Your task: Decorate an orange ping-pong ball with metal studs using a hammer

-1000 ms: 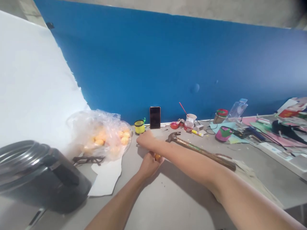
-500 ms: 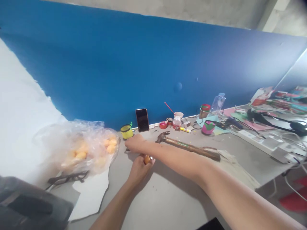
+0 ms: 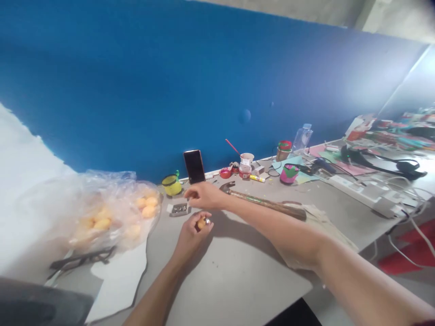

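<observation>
My left hand (image 3: 190, 233) is closed around a small orange ball (image 3: 201, 223), which has a shiny metal bit at its right side. Above it, my right hand (image 3: 207, 195) hovers with its fingers drawn together; whatever they hold, if anything, is too small to make out. Just left of the right fingertips lies a small open box (image 3: 180, 209) with several shiny metal pieces in it. A claw hammer (image 3: 268, 203) lies behind my right forearm, which covers part of its handle.
Clear plastic bags (image 3: 112, 194) of orange balls lie left, near dark glasses (image 3: 81, 260) and white card (image 3: 118, 280). A yellow pot (image 3: 171, 185) and phone (image 3: 194, 166) stand by the blue wall (image 3: 152, 90). Rightward are a pink pot (image 3: 288, 174), power strip (image 3: 353, 190) and cables.
My right hand has drawn back to the right from the small box, uncovering it. The left hand still grips the orange ball. The whole view has shifted slightly.
</observation>
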The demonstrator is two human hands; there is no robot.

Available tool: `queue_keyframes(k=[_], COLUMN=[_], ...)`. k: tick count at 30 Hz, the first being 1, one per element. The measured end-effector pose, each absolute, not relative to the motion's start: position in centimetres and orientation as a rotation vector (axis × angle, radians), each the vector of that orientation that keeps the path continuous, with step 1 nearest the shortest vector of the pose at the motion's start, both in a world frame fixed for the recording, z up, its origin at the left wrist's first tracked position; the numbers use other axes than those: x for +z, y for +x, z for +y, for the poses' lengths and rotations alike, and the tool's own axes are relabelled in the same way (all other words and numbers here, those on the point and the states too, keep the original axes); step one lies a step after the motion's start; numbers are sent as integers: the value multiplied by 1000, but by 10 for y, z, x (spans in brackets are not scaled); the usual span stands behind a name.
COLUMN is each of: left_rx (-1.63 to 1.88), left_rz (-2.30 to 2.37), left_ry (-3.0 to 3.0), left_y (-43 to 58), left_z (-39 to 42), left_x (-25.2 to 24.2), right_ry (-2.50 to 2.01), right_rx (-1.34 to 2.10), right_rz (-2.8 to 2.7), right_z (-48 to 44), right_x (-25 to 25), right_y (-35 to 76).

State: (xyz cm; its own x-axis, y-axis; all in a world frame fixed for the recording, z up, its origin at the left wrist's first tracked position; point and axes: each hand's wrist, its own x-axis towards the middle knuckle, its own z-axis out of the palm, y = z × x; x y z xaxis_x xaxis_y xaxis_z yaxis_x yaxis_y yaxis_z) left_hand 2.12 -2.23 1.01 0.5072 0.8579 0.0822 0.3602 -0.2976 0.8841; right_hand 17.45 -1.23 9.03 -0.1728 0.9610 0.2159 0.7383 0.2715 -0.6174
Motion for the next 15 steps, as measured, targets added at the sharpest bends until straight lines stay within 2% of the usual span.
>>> queue_keyframes(k=[4, 7, 15], left_rx=[786, 812, 770], left_rz=[878, 829, 715], left_ry=[1558, 1438, 1239], left_y=[20, 19, 18], left_z=[-27, -26, -23], left_x=[14, 15, 11], right_ry=[-1400, -1266, -1153], right_rx=[1117, 1386, 1561], right_rz=[-1384, -1124, -941], right_z=[-50, -65, -69], right_x=[64, 41, 11], right_y=[219, 236, 239])
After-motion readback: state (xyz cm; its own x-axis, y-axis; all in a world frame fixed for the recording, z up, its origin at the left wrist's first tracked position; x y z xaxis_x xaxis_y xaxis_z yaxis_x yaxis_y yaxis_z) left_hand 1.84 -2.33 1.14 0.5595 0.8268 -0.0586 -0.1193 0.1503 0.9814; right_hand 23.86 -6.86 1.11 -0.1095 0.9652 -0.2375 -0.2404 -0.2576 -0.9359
